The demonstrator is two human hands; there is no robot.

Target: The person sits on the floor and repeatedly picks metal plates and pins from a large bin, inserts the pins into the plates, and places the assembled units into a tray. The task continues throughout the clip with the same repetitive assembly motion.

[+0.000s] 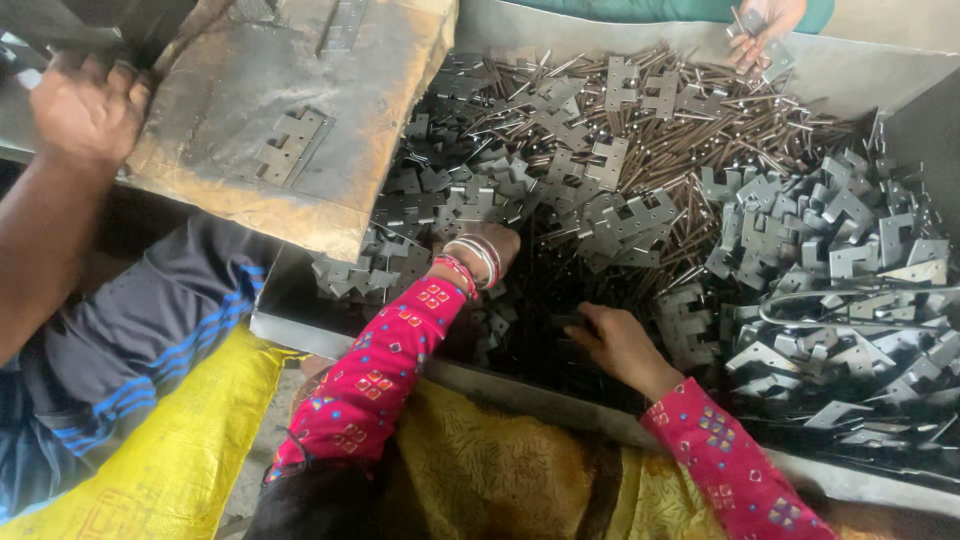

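Observation:
A metal bin (560,400) holds a heap of grey hinge leaves (600,215) and thin steel pins (560,90). My left hand (492,246), in a pink patterned sleeve with bangles at the wrist, is dug into the leaves near the bin's middle; its fingers are hidden among the parts. Lower in the bin, my right hand (618,340) has its fingers curled around a small dark hinge leaf (568,322) above a dark gap in the heap.
A worn brown board (300,60) with an assembled hinge (290,145) on it overhangs the bin at left. A co-worker's hand (85,105) grips that board's far corner. Another person's hand (760,30) holds parts at the far rim. Yellow cloth (180,450) lies below.

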